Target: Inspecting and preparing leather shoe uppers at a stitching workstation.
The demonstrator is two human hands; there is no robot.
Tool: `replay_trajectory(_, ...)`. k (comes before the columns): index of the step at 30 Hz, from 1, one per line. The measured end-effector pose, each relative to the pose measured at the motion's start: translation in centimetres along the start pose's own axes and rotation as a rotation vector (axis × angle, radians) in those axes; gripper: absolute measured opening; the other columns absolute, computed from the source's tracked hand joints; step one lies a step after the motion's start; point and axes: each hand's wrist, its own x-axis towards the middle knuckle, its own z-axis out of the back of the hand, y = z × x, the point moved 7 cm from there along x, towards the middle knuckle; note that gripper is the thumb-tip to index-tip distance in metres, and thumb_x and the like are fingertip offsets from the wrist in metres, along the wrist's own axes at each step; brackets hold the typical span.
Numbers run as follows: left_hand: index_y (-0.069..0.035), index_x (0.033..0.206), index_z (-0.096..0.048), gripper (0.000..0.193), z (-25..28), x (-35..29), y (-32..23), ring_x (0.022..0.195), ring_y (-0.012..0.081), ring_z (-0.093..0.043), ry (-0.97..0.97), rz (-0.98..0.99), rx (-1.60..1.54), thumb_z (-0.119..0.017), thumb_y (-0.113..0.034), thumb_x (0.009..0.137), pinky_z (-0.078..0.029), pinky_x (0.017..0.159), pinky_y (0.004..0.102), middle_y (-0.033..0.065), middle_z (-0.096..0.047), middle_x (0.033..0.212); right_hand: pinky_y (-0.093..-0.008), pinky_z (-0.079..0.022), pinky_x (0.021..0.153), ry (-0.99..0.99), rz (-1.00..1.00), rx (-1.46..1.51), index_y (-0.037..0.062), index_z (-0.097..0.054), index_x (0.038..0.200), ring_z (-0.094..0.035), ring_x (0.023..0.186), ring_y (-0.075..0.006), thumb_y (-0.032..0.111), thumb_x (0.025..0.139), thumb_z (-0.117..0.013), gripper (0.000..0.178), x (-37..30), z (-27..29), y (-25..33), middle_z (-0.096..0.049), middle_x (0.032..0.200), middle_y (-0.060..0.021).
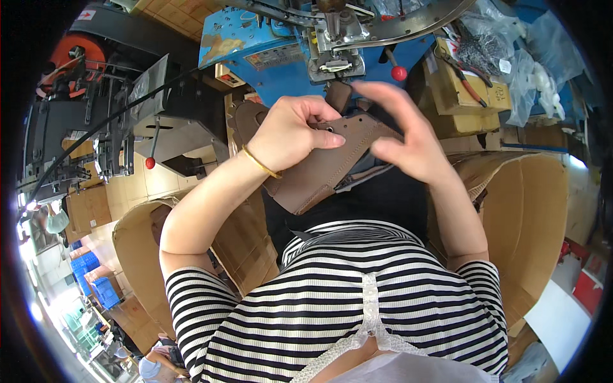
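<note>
A brown stitched leather shoe upper is held over my lap, with a few small holes along its top edge. My left hand is closed on that edge, thumb on the near face and fingers curled behind. A brown flap of the same colour rises beyond the fingers. My right hand is spread, slightly blurred, with thumb and fingers apart at the right side of the upper; nothing shows in its grasp. Just beyond the upper stands the metal head of a blue machine.
A red-knobbed lever juts from the machine's right. Pliers with red handles lie on a cardboard box beside clear plastic bags. Large open cartons flank me on both sides. Another dark machine stands at left.
</note>
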Motion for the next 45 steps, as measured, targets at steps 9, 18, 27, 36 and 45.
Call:
replay_trajectory(9, 0.000, 0.088, -0.068, 0.017, -1.0, -1.3, -2.7, 0.075, 0.0065, -0.053, 0.037, -0.162, 0.164, -0.074, 0.000, 0.073, -0.041, 0.068, 0.0215, -0.0018, -0.056, 0.081, -0.0428, -0.027, 0.108, 0.338, 0.305, -0.338, 0.0026, -0.044, 0.134, -0.036, 0.132, -0.0331, 0.035, 0.071, -0.071, 0.076, 0.9, -1.2, 3.3, -0.043, 0.138, -0.0171)
replay_trajectory(18, 0.001, 0.088, -0.067, 0.015, 0.3, -0.9, -2.9, 0.074, 0.0055, -0.052, -0.033, -0.204, 0.145, -0.074, -0.002, 0.075, -0.041, 0.067, 0.0201, -0.0026, -0.056, 0.082, -0.0307, -0.042, 0.084, 0.146, 0.011, -0.033, -0.0012, -0.060, 0.098, -0.054, 0.093, -0.0187, 0.021, 0.088, -0.064, 0.025, -0.6, 0.1, -2.2, -0.061, 0.094, -0.0093)
replay_trajectory(27, -0.002, 0.090, -0.067, 0.016, 5.5, 5.4, -4.0, 0.076, 0.0079, -0.059, -0.105, -0.170, -0.024, -0.075, -0.005, 0.077, -0.047, 0.072, 0.0211, 0.0010, -0.066, 0.084, -0.0240, -0.042, 0.064, -0.227, -0.199, -0.069, -0.0031, -0.062, 0.093, -0.050, 0.069, -0.0063, 0.027, 0.086, -0.066, 0.031, 3.7, 2.3, -3.3, -0.060, 0.072, -0.0024)
replay_trajectory(36, 0.002, 0.091, -0.067, 0.015, 7.6, 8.3, -2.7, 0.080, 0.0131, -0.061, -0.206, -0.074, -0.125, -0.071, 0.000, 0.076, -0.047, 0.077, 0.0250, 0.0073, -0.067, 0.086, -0.0214, -0.039, 0.062, -0.232, -0.265, 0.161, -0.0012, -0.067, 0.084, -0.051, 0.068, -0.0045, 0.022, 0.084, -0.067, 0.023, 6.9, 2.9, -5.7, -0.063, 0.073, 0.0017)
replay_trajectory(45, 0.001, 0.089, -0.066, 0.018, 7.6, 8.3, -2.1, 0.079, 0.0129, -0.059, -0.285, 0.042, -0.033, -0.074, -0.003, 0.073, -0.045, 0.075, 0.0242, 0.0061, -0.066, 0.085, -0.0212, -0.042, 0.063, -0.182, -0.406, 0.296, 0.0006, -0.068, 0.083, -0.056, 0.068, -0.0069, 0.021, 0.084, -0.068, 0.020, 6.6, 2.5, -6.4, -0.065, 0.077, -0.0011)
